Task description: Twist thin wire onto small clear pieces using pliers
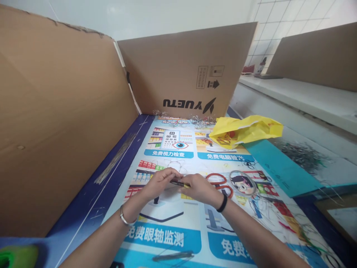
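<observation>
My left hand (pixel 161 181) and my right hand (pixel 200 189) meet over the middle of the printed sheet (pixel 195 223). Between their closed fingertips lies a short, thin dark piece (pixel 178 183) with a yellowish part at its right end. Its exact kind does not show, and the fingers partly hide it. Scissors with red-orange handles (pixel 227 190) lie just behind my right hand. Close to them is a round, pale ring (pixel 255 186), perhaps a coil, around a printed cartoon face. A thin bundle of dark wire (pixel 173 256) rests nearer to me.
Cardboard panels (pixel 178 70) stand at the back and left (pixel 55 123). A yellow plastic bag (pixel 256 128) lies behind the scissors, beside a turquoise strip (pixel 281 167). Straight wires (pixel 115 158) lie at left; tangled wire scraps (pixel 302 156) sit at right. A green object (pixel 21 257) is at lower left.
</observation>
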A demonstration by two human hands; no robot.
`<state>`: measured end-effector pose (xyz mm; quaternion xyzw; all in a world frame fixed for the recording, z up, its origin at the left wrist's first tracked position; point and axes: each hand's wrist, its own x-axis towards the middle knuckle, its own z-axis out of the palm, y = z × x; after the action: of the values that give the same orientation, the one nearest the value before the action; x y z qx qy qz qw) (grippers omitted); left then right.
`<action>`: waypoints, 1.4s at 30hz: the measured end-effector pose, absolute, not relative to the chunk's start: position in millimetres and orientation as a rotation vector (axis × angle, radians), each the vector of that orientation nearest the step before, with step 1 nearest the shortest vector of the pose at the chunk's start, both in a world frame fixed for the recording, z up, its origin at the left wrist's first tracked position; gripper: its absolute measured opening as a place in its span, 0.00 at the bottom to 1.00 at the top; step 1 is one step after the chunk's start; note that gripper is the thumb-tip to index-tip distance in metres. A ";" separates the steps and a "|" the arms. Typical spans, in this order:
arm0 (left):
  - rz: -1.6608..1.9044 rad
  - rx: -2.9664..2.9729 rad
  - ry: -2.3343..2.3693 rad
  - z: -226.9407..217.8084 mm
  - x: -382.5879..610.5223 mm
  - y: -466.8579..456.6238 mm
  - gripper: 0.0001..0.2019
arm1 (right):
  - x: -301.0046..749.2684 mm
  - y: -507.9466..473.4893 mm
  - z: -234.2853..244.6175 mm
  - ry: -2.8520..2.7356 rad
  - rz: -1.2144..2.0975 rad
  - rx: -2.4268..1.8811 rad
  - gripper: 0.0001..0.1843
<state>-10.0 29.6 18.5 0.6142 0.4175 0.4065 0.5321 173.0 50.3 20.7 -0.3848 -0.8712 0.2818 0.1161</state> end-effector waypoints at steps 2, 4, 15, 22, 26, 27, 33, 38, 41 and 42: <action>1.043 1.368 1.007 15.9 -10.2 31.6 0.11 | 172.9 51.0 19.0 -2.566 0.700 -1.163 0.11; 1.148 1.244 1.022 14.7 -12.0 34.0 0.12 | 173.5 53.4 16.9 -2.569 0.608 -1.200 0.10; 1.099 1.303 1.070 18.7 -18.0 35.7 0.20 | 180.0 68.8 10.5 -2.331 0.726 -1.196 0.09; 1.072 1.327 1.021 17.2 -14.6 34.3 0.22 | 174.0 62.6 9.7 -2.389 0.711 -1.228 0.08; 1.168 1.256 1.142 15.4 -13.2 36.7 0.18 | 171.5 61.2 9.8 -2.345 0.698 -1.304 0.10; 1.191 1.249 1.194 14.8 -13.1 37.4 0.17 | 171.0 61.1 9.9 -2.331 0.686 -1.325 0.10; 1.181 1.294 1.311 12.9 -13.2 37.4 0.14 | 169.4 60.8 8.5 -2.288 0.633 -1.415 0.11; 1.176 1.191 1.280 10.6 -11.4 37.7 0.14 | 170.5 61.7 7.9 -2.278 0.636 -1.406 0.11; 1.173 1.097 1.211 11.1 -10.5 37.8 0.12 | 170.9 61.6 8.0 -2.279 0.658 -1.357 0.11; 1.165 1.071 1.192 11.7 -10.1 37.6 0.12 | 171.0 61.4 7.8 -2.276 0.661 -1.345 0.11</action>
<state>-10.1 37.6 11.7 0.4521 0.5031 0.4919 0.5482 171.0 61.4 7.8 -0.4829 -0.8171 0.2374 0.2067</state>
